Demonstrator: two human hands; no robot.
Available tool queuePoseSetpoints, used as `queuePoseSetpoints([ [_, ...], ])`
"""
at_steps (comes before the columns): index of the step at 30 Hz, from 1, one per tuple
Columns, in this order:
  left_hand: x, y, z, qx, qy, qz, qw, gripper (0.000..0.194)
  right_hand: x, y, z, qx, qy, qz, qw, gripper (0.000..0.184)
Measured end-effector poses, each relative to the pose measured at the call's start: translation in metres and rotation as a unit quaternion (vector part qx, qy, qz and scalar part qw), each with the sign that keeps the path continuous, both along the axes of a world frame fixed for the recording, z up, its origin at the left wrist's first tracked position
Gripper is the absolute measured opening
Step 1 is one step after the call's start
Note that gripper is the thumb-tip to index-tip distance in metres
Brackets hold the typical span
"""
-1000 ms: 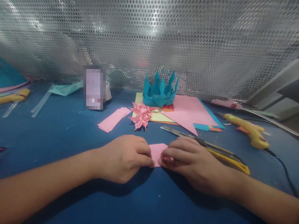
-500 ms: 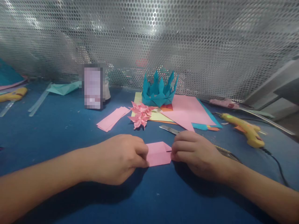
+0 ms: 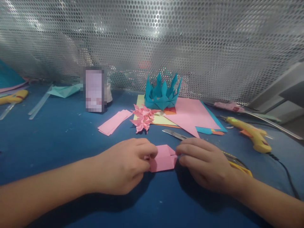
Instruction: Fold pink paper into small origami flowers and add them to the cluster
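Observation:
A small pink paper strip [image 3: 163,160] with folded corners at its right end lies on the blue tabletop between my hands. My left hand [image 3: 125,166] is closed at the paper's left end, thumb and bent forefinger at its edge. At the right end, my right hand [image 3: 205,163] has its curled fingertips at the folded corner; the exact contact is hard to see. Beneath and behind that hand lies a pair of scissors [image 3: 174,134], its blades pointing left and its yellow handle partly hidden by the wrist.
Pink paper flowers [image 3: 143,118] and a stack of pink strips [image 3: 114,123] lie beyond my hands. A blue paper crown [image 3: 162,98] stands on coloured sheets [image 3: 197,114]. At right is a yellow glue gun [image 3: 251,133] with a cord; a blurred phone [image 3: 95,90] stands upright at left.
My right hand has shifted slightly right and loosened its pinch, baring more of the paper's right end. The left forefinger has lifted and bent over the left end.

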State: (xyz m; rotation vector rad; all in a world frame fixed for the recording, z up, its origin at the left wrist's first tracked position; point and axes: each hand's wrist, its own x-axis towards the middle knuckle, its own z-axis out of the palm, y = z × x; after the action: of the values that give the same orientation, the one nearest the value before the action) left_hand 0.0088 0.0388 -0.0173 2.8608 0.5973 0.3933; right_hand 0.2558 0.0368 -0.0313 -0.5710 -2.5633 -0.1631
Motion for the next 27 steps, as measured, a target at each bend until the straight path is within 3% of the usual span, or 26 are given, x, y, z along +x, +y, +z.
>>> queuePoseSetpoints([
  [8, 0.002, 0.003, -0.014, -0.069, -0.025, 0.013, 0.997, 0.021, -0.006, 0.003, -0.002, -0.152, -0.049, 0.022, 0.987, 0.031],
  [16, 0.007, 0.004, -0.017, -0.052, -0.036, 0.065, 0.996, 0.021, -0.008, 0.000, 0.003, -0.154, -0.052, 0.000, 0.987, 0.025],
  [22, 0.007, 0.005, -0.016, -0.086, -0.049, 0.050, 0.994, 0.021, -0.008, 0.002, -0.001, -0.194, -0.040, 0.014, 0.980, 0.011],
  [27, 0.005, 0.003, -0.019, -0.084, -0.061, 0.048, 0.993, 0.018, -0.008, 0.006, -0.007, -0.123, -0.047, 0.026, 0.991, 0.014],
])
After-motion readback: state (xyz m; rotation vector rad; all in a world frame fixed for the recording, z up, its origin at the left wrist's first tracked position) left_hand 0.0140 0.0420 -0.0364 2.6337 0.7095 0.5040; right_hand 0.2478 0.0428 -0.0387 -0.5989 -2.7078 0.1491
